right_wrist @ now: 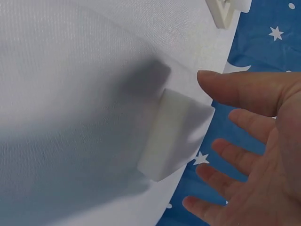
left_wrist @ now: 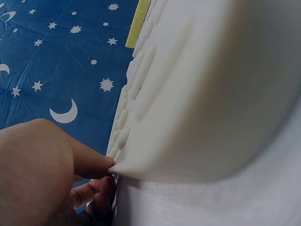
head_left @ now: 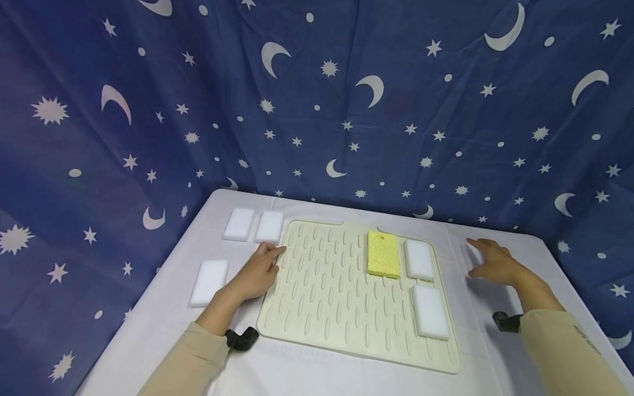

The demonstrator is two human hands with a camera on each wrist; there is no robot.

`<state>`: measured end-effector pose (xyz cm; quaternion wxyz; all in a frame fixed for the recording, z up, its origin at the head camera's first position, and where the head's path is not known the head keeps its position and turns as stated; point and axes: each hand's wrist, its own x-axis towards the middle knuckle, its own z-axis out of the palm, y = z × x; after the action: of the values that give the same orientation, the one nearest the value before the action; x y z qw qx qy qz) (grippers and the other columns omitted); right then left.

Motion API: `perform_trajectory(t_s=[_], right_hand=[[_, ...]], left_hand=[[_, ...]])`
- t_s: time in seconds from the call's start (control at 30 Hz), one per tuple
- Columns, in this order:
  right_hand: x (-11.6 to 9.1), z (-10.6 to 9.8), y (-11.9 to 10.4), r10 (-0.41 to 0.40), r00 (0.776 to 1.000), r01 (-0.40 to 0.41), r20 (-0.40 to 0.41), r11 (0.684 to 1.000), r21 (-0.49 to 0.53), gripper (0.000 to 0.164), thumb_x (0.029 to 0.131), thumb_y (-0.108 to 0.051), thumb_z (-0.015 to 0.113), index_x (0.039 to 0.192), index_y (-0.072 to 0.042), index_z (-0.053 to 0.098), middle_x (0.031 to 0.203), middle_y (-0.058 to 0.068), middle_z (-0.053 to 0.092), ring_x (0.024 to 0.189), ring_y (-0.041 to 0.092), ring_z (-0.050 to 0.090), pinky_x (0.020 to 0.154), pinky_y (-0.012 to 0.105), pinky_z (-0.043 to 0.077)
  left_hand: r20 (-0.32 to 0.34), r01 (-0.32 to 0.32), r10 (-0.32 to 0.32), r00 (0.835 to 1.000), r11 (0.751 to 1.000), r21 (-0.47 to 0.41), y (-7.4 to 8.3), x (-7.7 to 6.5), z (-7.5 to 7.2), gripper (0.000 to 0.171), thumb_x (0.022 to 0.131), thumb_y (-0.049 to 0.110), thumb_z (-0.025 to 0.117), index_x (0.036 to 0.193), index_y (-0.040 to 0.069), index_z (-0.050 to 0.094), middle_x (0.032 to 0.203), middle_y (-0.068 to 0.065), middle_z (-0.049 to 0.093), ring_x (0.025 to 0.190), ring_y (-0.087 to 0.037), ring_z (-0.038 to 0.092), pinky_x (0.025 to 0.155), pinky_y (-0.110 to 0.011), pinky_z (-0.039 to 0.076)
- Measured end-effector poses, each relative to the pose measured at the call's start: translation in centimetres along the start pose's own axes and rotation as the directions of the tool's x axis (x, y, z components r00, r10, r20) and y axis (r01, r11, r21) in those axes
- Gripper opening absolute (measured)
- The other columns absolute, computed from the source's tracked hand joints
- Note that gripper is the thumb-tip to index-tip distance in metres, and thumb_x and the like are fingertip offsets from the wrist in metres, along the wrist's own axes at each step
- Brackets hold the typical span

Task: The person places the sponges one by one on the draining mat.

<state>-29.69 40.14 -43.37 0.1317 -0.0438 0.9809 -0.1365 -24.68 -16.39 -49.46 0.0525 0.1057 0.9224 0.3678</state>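
Observation:
A cream drying mat (head_left: 327, 308) with raised oval ribs lies on the table. My left hand (head_left: 256, 272) is at its left edge; in the left wrist view, the thumb and fingers pinch the mat's rim (left_wrist: 155, 165). On the mat's right side are a yellow sponge (head_left: 383, 254) and two white sponge blocks, one at the back (head_left: 419, 259) and one in front (head_left: 431, 312). Right of the mat, my right hand (head_left: 497, 264) hovers with fingers spread, holding nothing. Close by its fingertips, a white sponge block (right_wrist: 174, 134) stands on the cloth in the right wrist view.
Left of the mat lie three more white blocks: two at the back, one far left (head_left: 239, 224) and one beside it (head_left: 269, 226), and one nearer (head_left: 209, 283). A white cloth (head_left: 297, 374) covers the table. Behind hangs a blue curtain (head_left: 307, 82) with moons and stars.

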Motion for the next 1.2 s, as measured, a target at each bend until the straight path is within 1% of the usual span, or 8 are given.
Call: perform_trajectory(t_s=[0.27,0.57,0.67,0.8,0.9,1.03,1.2], right_hand=[[-0.2,0.1,0.6,-0.009,1.000,0.009,-0.003,1.000,0.004,0.098,0.079,-0.018,0.081,0.156,0.009,0.028,0.154,0.047,0.018,0.134,0.072,0.020,0.106,0.083,0.025],[0.1,0.4,1.4,0.012,1.000,-0.012,0.008,1.000,0.025,0.103,0.080,-0.021,0.083,0.158,0.008,0.024,0.155,0.046,0.015,0.138,0.070,0.017,0.107,0.083,0.022],[0.3,0.4,1.7,0.003,1.000,-0.003,0.009,1.000,0.028,0.104,0.079,-0.021,0.084,0.158,0.008,0.023,0.156,0.046,0.015,0.139,0.069,0.017,0.108,0.082,0.021],[0.6,0.4,1.8,-0.018,1.000,0.017,0.026,0.999,0.050,0.104,0.079,-0.020,0.084,0.158,0.009,0.024,0.157,0.045,0.013,0.142,0.067,0.015,0.110,0.081,0.019],[0.7,0.4,1.9,-0.019,0.999,0.016,0.043,0.998,0.065,0.103,0.079,-0.019,0.084,0.158,0.010,0.023,0.158,0.045,0.011,0.143,0.067,0.013,0.111,0.081,0.018],[0.8,0.4,1.9,-0.013,0.998,0.010,0.056,0.998,0.063,0.103,0.079,-0.020,0.083,0.158,0.009,0.023,0.158,0.045,0.011,0.143,0.067,0.013,0.111,0.080,0.017],[1.0,0.4,1.9,-0.031,0.998,0.027,0.061,0.998,0.065,0.104,0.078,-0.018,0.085,0.158,0.010,0.023,0.158,0.045,0.011,0.143,0.067,0.013,0.111,0.081,0.017]], left_hand=[[0.000,-0.004,0.004,1.000,1.000,0.002,0.0,0.0,0.0,0.050,0.105,0.009,0.049,0.155,0.005,0.046,0.144,-0.013,0.044,0.109,-0.023,0.053,0.102,-0.045,0.044],[-0.002,-0.005,0.005,1.000,1.000,0.001,0.0,0.0,0.0,0.051,0.105,0.008,0.049,0.155,0.004,0.046,0.145,-0.013,0.044,0.108,-0.022,0.054,0.102,-0.044,0.045],[-0.005,-0.008,0.008,1.000,1.000,0.001,0.0,0.0,0.0,0.050,0.104,0.008,0.049,0.155,0.004,0.047,0.145,-0.013,0.044,0.108,-0.022,0.054,0.101,-0.044,0.045],[-0.005,-0.010,0.010,1.000,1.000,0.008,-0.1,0.0,0.0,0.050,0.105,0.009,0.049,0.155,0.005,0.047,0.144,-0.012,0.044,0.107,-0.021,0.054,0.101,-0.043,0.045],[-0.004,-0.009,0.009,1.000,1.000,0.010,-0.1,0.1,0.0,0.050,0.105,0.009,0.049,0.155,0.005,0.047,0.144,-0.012,0.045,0.106,-0.021,0.054,0.100,-0.043,0.045],[-0.004,-0.008,0.008,1.000,1.000,0.005,-0.1,0.1,0.0,0.050,0.105,0.009,0.050,0.155,0.005,0.047,0.145,-0.012,0.044,0.106,-0.021,0.054,0.100,-0.043,0.045],[-0.004,-0.002,0.002,1.000,1.000,-0.007,-0.1,0.1,0.1,0.051,0.104,0.008,0.049,0.155,0.004,0.047,0.146,-0.014,0.044,0.105,-0.020,0.054,0.100,-0.043,0.045]])
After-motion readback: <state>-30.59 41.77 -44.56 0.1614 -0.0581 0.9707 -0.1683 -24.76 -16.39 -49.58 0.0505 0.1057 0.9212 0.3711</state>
